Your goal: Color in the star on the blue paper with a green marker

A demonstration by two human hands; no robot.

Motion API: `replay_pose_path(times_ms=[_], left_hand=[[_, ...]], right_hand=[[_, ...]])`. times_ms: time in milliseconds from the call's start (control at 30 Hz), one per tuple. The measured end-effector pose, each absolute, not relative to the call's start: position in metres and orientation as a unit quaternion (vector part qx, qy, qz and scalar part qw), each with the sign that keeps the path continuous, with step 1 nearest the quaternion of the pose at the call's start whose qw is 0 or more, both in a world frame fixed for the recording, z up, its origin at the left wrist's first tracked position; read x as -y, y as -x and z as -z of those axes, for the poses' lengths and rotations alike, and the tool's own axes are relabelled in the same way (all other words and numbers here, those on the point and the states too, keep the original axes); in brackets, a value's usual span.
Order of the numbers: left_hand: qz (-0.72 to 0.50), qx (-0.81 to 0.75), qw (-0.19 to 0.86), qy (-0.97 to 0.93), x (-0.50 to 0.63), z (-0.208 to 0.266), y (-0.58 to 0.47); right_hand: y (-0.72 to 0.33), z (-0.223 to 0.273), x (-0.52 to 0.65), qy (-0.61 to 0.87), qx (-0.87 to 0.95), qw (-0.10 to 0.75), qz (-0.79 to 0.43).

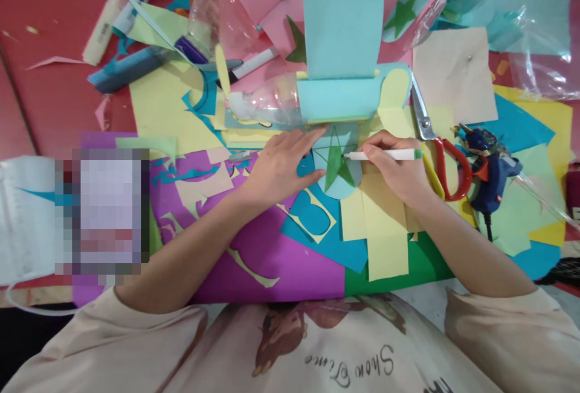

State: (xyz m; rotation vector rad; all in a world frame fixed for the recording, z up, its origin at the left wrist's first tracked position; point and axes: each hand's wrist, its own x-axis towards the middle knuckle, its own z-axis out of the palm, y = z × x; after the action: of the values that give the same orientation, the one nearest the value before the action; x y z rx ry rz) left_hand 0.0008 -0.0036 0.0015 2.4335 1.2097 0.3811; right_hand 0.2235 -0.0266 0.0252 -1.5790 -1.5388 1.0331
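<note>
My right hand (393, 166) is closed around a white marker (399, 154) with a green end. Its tip meets a green star (334, 163) drawn on a light blue rounded paper piece (339, 191). The star's lower part is coloured in, while its upper points are mostly outline. My left hand (284, 163) lies with thumb and fingers spread, its fingertips at the left edge of that piece. Just beyond, a plastic bottle (274, 98) lies on its side, wrapped in light blue paper (339, 98), with a wide light blue paper wing (342, 19) across it.
Scissors (454, 166) with red and yellow handles and a blue glue gun (492, 182) lie to the right. Purple paper (272, 260), yellow sheets and cut scraps cover the table. Another marker (254, 64) rests behind the bottle. A blurred-out rectangular object (111, 200) is at the left.
</note>
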Motion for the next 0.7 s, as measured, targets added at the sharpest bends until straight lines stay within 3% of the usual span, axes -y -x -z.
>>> replay_pose_path(times_ms=[700], left_hand=[[-0.144,-0.434,0.191,-0.869,0.0041,0.0002,-0.0008]], right_hand=[[-0.2229,-0.0256,0.0258,0.617,0.58,0.35,-0.399]])
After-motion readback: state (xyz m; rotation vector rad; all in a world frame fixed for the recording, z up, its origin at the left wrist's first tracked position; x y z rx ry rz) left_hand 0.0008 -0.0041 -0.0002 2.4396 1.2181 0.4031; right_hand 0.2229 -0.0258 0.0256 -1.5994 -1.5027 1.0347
